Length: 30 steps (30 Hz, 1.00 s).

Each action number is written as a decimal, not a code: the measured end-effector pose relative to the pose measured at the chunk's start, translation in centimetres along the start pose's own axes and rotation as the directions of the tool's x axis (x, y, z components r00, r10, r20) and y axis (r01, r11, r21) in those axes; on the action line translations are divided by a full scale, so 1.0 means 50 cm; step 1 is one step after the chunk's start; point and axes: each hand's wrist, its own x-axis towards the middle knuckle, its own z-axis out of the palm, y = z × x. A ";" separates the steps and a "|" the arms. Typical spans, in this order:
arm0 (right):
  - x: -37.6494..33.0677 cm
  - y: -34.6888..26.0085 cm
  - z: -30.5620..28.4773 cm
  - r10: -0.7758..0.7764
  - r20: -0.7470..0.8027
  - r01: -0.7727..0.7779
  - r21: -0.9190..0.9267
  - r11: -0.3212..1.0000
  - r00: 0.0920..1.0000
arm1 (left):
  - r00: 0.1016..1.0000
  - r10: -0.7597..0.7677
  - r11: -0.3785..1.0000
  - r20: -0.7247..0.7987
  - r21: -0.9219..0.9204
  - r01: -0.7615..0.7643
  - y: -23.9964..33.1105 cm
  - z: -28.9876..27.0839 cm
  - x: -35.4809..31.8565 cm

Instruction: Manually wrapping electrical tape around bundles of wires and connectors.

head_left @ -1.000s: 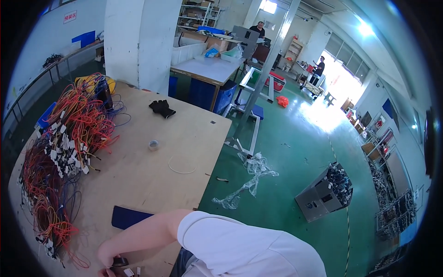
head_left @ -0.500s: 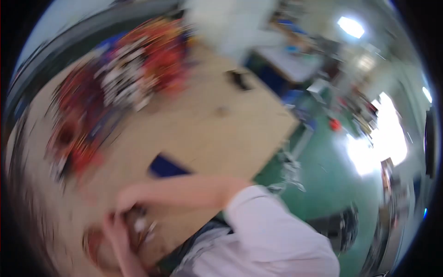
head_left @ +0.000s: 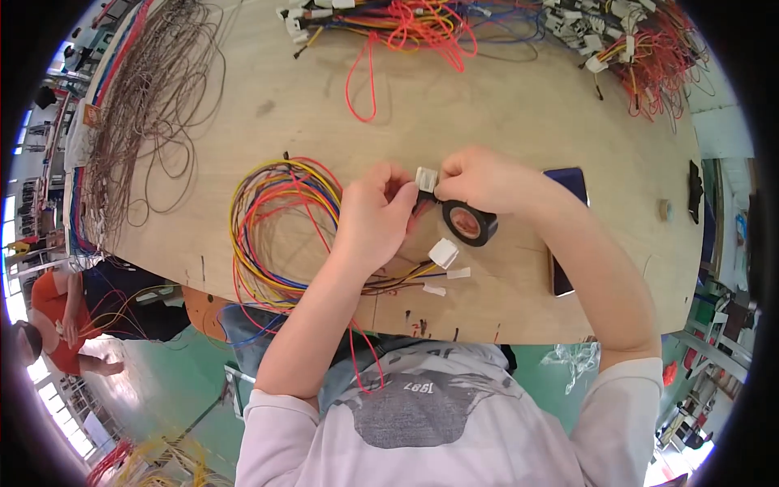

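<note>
Head view: both your hands meet over the wooden desk (head_left: 519, 105), working a white connector (head_left: 426, 178).
Your left hand (head_left: 375, 217) has its fingers pinched shut on the wires just beside the connector; your right hand (head_left: 479, 180) grips the connector, with a black tape roll (head_left: 469, 222) touching beneath it; coiled coloured wires (head_left: 276, 223) lie to your left; a second white connector (head_left: 443, 252) rests near the desk's edge.

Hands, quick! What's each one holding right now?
Left hand: closed, pinching the wires beside the white connector.
Right hand: closed on the white connector, black tape roll beneath it.

Plywood table (head_left: 519, 122), coiled wires (head_left: 276, 219), phone (head_left: 568, 235)
</note>
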 end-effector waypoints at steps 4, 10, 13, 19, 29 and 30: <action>-0.013 -0.011 0.001 0.011 -0.024 -0.010 0.022 1.000 1.000 | 1.000 -0.010 0.998 0.005 0.060 0.009 0.008 0.004 0.000; -0.022 -0.026 -0.002 0.012 -0.020 -0.013 -0.017 1.000 1.000 | 0.991 0.095 0.979 -0.098 0.188 -0.075 0.001 0.012 0.004; -0.024 -0.035 -0.002 0.031 -0.014 -0.031 -0.008 0.999 0.999 | 0.994 0.071 0.967 -0.083 0.250 -0.048 0.002 0.013 0.002; -0.015 -0.026 0.002 -0.033 0.005 0.032 0.077 0.997 0.999 | 0.993 -0.050 0.999 -0.105 -0.001 0.050 0.018 0.010 0.000; -0.014 -0.033 0.005 -0.059 0.013 0.058 0.061 0.996 0.998 | 0.992 -0.102 0.967 0.078 -0.225 0.117 0.023 -0.022 0.001; -0.012 -0.029 0.005 -0.060 0.021 0.058 0.072 0.996 0.998 | 0.990 -0.101 0.966 0.097 -0.228 0.121 0.022 -0.022 0.001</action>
